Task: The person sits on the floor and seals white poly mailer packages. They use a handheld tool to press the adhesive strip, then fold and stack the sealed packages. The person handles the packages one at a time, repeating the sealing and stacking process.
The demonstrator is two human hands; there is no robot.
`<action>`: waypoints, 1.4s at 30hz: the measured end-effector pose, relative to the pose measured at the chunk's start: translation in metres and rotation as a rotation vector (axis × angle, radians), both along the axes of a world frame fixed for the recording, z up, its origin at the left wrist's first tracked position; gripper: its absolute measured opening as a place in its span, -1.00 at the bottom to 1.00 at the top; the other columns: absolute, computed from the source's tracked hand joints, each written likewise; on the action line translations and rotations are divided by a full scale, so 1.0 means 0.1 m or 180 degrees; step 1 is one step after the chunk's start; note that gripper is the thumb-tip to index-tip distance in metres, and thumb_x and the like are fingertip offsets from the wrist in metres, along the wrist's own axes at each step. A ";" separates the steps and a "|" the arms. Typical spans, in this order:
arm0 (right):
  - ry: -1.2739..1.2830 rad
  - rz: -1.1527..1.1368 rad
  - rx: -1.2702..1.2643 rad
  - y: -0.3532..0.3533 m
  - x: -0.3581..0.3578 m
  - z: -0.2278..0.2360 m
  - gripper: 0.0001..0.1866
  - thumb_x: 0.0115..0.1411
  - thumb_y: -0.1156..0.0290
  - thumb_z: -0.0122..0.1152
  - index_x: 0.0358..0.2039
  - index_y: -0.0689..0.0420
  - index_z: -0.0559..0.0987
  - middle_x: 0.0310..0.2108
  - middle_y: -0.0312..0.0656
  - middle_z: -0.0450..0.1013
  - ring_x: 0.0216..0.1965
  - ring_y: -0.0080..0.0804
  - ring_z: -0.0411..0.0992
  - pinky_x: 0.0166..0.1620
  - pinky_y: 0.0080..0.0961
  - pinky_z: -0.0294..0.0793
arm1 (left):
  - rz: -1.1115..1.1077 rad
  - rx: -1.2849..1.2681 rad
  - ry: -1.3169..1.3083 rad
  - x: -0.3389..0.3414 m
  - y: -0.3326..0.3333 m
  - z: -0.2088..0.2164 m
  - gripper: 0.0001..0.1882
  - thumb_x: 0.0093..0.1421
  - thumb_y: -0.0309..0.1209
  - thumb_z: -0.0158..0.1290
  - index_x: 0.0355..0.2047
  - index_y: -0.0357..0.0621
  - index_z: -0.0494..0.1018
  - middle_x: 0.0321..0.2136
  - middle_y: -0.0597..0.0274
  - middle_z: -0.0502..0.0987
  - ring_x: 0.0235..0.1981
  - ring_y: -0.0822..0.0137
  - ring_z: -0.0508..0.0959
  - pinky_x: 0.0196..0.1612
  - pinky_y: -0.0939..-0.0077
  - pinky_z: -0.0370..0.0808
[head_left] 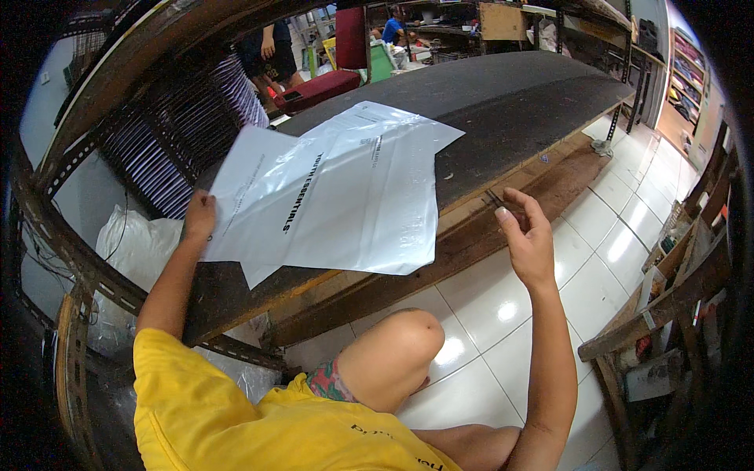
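Observation:
White plastic packaging sheets (361, 204) with dark print lie overlapping across the dark tabletop, glossy and slightly creased. My left hand (199, 215) is closed on their left edge, with the fingertips partly hidden. Off the table's near edge, to the right of the sheets, my right hand (528, 235) is raised. Between its thumb and fingers sits a small dark tool with two thin prongs (493, 196), pointing toward the table; its handle is hidden, so I cannot tell its exact kind. The right hand is apart from the sheets.
The dark table (518, 102) has a worn wooden edge. A metal rack with stacked sheets (157, 133) and a white plastic sack (137, 243) stand at left. Beyond are a red chair (322, 88) and two people. Wooden shelving (667, 290) is at right, over white floor tiles (479, 314).

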State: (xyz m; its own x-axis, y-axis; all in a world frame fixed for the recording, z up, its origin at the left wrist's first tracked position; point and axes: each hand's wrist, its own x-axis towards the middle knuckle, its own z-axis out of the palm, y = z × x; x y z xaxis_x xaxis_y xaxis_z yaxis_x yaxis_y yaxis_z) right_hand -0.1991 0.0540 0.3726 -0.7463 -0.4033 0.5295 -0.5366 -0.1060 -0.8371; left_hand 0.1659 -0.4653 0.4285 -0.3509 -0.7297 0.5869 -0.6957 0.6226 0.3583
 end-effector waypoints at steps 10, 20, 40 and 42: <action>-0.0628 -0.0097 -0.0011 0.29 -0.11 -0.03 -0.64 0.31 0.34 0.17 0.06 0.20 0.50 -0.18 -0.24 0.49 -0.24 -0.57 0.41 -0.20 -0.59 0.44 | 0.0409 0.0261 -0.2533 0.00 -0.68 1.76 -0.46 0.11 -0.50 -0.11 0.16 -0.29 0.34 -0.08 -0.14 0.56 -0.02 0.01 0.53 0.17 0.28 0.39; -0.0756 -0.0324 0.0599 0.48 -0.28 -0.24 -0.62 0.28 0.31 0.18 0.04 0.24 0.51 -0.16 -0.18 0.51 -0.27 -0.51 0.44 -0.19 -0.54 0.47 | -0.0884 -0.0791 -0.2766 -2.26 -0.35 1.41 -0.57 0.32 -0.33 -0.20 0.12 -0.22 0.39 0.11 -0.08 0.45 0.18 0.01 0.40 0.26 0.17 0.27; -0.0227 -0.0537 0.0748 0.80 -0.27 -0.43 -0.60 0.16 0.25 0.19 -0.10 0.30 0.58 -0.05 0.14 0.50 0.00 0.01 0.47 0.09 -0.22 0.43 | -0.3290 -0.1139 -0.2239 -4.40 -0.35 0.84 -0.32 0.01 -0.72 -0.18 0.22 -0.23 0.28 0.24 -0.17 0.28 0.31 -0.05 0.22 0.38 0.24 0.07; -0.0078 -0.0600 0.0925 1.03 -0.08 -0.48 -0.61 0.21 0.24 0.18 -0.06 0.26 0.55 -0.08 0.08 0.49 -0.08 -0.06 0.50 0.04 -0.26 0.47 | -0.3112 -0.1905 -0.2442 -4.65 -0.73 0.84 -0.25 -0.01 -0.71 -0.11 0.29 -0.17 0.22 0.28 -0.17 0.21 0.33 -0.11 0.16 0.40 0.18 0.04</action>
State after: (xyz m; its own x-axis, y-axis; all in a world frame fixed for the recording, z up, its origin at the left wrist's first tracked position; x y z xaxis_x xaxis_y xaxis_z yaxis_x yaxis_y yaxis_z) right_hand -0.2071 0.1571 0.3241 -0.8331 -0.3885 0.3938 -0.5035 0.2377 -0.8306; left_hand -0.2991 -0.5378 0.5128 -0.9449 0.2912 0.1494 0.2100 0.8895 -0.4057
